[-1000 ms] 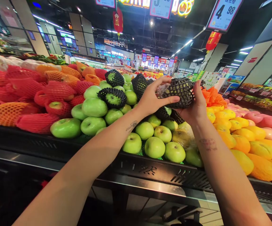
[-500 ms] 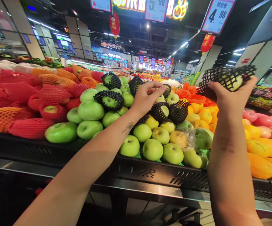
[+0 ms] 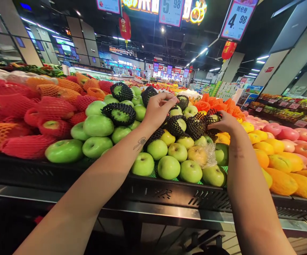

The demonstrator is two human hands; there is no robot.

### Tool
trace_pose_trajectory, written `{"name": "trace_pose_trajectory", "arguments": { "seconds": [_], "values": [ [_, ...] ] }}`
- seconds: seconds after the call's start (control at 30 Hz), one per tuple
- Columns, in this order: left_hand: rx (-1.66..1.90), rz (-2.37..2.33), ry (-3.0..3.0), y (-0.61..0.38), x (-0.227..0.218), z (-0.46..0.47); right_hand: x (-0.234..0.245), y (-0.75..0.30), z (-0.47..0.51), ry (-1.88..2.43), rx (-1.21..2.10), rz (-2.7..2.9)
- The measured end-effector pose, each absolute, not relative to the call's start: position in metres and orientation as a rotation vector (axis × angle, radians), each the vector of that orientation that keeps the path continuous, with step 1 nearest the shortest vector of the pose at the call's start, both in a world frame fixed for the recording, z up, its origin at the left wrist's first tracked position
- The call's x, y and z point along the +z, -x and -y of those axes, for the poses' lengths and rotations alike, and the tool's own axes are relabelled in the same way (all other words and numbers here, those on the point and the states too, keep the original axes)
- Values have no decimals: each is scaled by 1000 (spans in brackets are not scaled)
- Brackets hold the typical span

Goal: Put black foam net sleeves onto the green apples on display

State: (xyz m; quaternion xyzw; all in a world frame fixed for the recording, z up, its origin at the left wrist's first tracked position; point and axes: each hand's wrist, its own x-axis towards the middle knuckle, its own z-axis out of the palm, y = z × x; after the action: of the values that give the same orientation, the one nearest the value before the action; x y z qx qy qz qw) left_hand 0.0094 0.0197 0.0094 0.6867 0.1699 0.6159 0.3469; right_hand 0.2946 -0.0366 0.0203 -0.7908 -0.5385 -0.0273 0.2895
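My right hand (image 3: pixel 227 123) grips a green apple in a black foam net (image 3: pixel 212 117), thumb on the near side. It is low at the right edge of the green apples, against another black-netted apple (image 3: pixel 196 125). My left hand (image 3: pixel 158 109) is over the middle of the heap, fingers curled and thumb and fingertips together. Whatever may be between them is hidden. Just below and right of it is a netted apple (image 3: pixel 177 124). Bare green apples (image 3: pixel 168 167) line the front, one yellowish fruit (image 3: pixel 197 156) partly in clear film.
A black crate edge (image 3: pixel 153 189) with a metal rail runs along the front. Fruits in red and orange nets (image 3: pixel 55 106) pile up at left. Oranges (image 3: pixel 261 154), yellow oblong fruits (image 3: pixel 283 182) and pink fruits (image 3: pixel 306 134) lie at right. Price signs (image 3: pixel 238 19) hang overhead.
My right hand has come down and left with the netted apple, from raised above the oranges to the heap's right side. My left hand keeps nearly the same place and pose.
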Motion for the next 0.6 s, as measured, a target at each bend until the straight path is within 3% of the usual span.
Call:
{"name": "trace_pose_trajectory", "arguments": {
  "seconds": [0.37,0.6],
  "values": [
    [1540,-612,-1891,-11,10,-16,19,-284,30,2401,151,1606],
    [1635,-1208,-2271,-5,6,-15,28,-265,55,2256,-400,1447]
  ]
}}
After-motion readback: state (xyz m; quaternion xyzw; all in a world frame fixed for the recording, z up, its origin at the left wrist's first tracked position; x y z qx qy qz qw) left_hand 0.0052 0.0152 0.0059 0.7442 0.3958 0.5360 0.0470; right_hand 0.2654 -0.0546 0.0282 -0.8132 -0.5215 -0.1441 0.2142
